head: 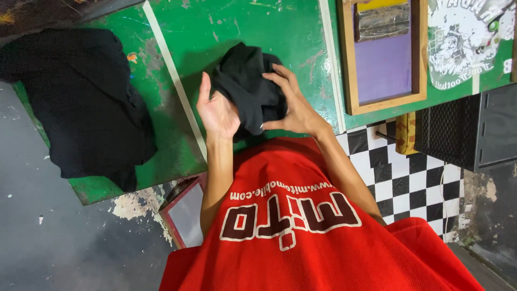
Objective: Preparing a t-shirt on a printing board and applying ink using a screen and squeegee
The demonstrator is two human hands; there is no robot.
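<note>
A bunched black garment lies on the worn green table right in front of me. My left hand presses against its left side, palm toward the cloth, fingers up. My right hand lies over its right side with fingers spread and curled onto the fabric. Both hands hold the cloth between them. My red printed shirt fills the lower part of the view.
A pile of black cloth covers the table's left end. A wooden-framed printing screen with a purple mesh lies at the right, beside a white printed design. Below are a black speaker box, checkered wall and a small frame.
</note>
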